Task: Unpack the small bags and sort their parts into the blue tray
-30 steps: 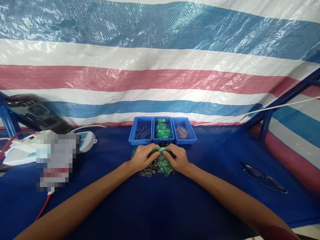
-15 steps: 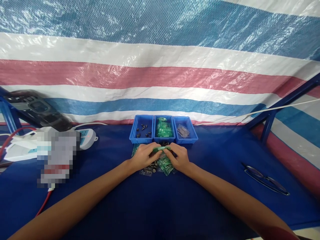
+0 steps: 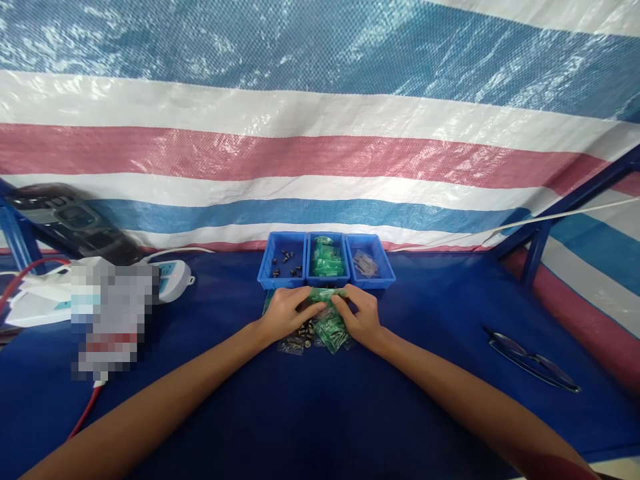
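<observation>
Between them, my left hand [image 3: 286,313] and my right hand [image 3: 361,315] hold a small green plastic packet [image 3: 327,293], pinched at its two ends by thumbs and fingers. What is inside the packet I cannot make out. Under and in front of my hands lies a pile on the table: more green packets [image 3: 332,330] and loose dark screws [image 3: 307,331], with a clear bag [image 3: 292,347] at its near left edge. My fingers hide part of the pile.
Three blue bins stand side by side behind my hands: the left bin [image 3: 283,283] has several screws, the middle bin [image 3: 327,283] green packets, the right bin [image 3: 373,283] clear packets. Glasses [image 3: 535,360] lie at right. A power strip [image 3: 175,280] and cables are at left.
The green packet is turned so that more of its flat face shows, and my hands have shifted slightly apart around it. Bins and pile stay where they were.
</observation>
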Demonstrator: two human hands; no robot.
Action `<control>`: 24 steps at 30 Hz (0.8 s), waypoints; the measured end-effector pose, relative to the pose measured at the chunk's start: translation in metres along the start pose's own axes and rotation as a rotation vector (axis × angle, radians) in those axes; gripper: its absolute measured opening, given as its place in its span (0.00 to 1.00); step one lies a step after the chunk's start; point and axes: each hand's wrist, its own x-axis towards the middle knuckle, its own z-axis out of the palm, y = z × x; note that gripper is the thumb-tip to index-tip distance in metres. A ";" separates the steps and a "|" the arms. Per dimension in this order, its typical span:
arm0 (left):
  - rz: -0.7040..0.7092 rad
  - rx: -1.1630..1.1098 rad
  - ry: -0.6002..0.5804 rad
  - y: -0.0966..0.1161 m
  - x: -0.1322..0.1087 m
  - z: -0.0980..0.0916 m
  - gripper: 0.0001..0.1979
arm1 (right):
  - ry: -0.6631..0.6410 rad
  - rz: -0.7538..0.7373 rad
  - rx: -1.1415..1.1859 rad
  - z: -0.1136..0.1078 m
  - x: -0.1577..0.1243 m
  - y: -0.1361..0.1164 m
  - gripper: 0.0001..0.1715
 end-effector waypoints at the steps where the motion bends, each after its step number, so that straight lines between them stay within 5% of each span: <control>1: 0.003 0.012 0.006 0.000 0.000 0.000 0.16 | -0.003 0.011 0.001 0.000 0.000 0.000 0.13; 10: 0.044 -0.021 0.067 0.000 -0.003 -0.001 0.15 | -0.154 -0.014 0.017 0.001 0.000 0.003 0.11; 24: 0.060 -0.052 0.016 -0.001 -0.003 -0.001 0.09 | -0.144 -0.052 -0.016 0.001 -0.002 0.003 0.11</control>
